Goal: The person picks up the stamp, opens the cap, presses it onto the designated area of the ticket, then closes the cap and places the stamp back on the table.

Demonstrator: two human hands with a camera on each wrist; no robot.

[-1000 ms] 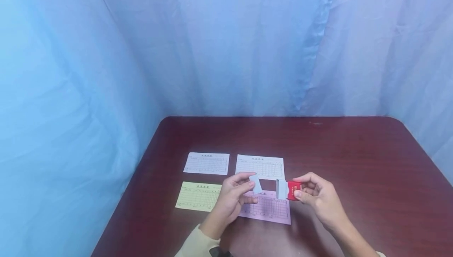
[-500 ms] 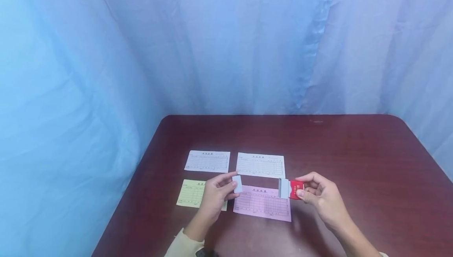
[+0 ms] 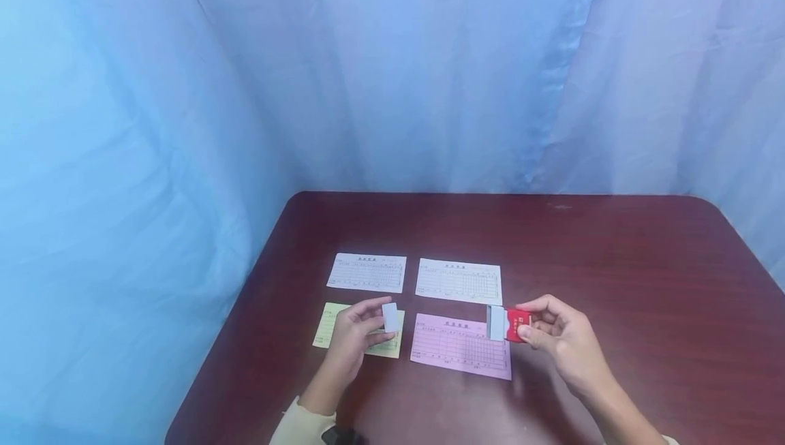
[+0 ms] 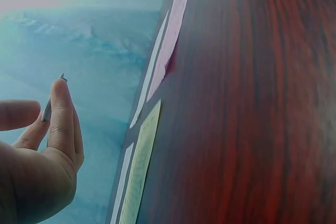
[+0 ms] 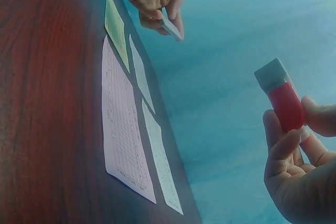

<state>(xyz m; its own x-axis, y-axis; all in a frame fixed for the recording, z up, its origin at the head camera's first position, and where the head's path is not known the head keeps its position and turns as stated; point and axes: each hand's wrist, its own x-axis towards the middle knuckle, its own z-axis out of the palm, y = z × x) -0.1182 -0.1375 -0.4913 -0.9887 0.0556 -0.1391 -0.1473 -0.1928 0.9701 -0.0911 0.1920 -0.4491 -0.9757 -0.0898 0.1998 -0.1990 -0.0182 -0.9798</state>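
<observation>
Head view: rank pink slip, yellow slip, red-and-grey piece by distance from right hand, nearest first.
From the right hand, in the head view:
1. red-and-grey piece: held in it.
2. pink slip: left of it.
3. yellow slip: farther left, partly hidden by the left hand.

Soft light, curtain (image 3: 153, 125) brightest at left, faint shadows on table (image 3: 644, 281), wrist views hazy with corner glare
</observation>
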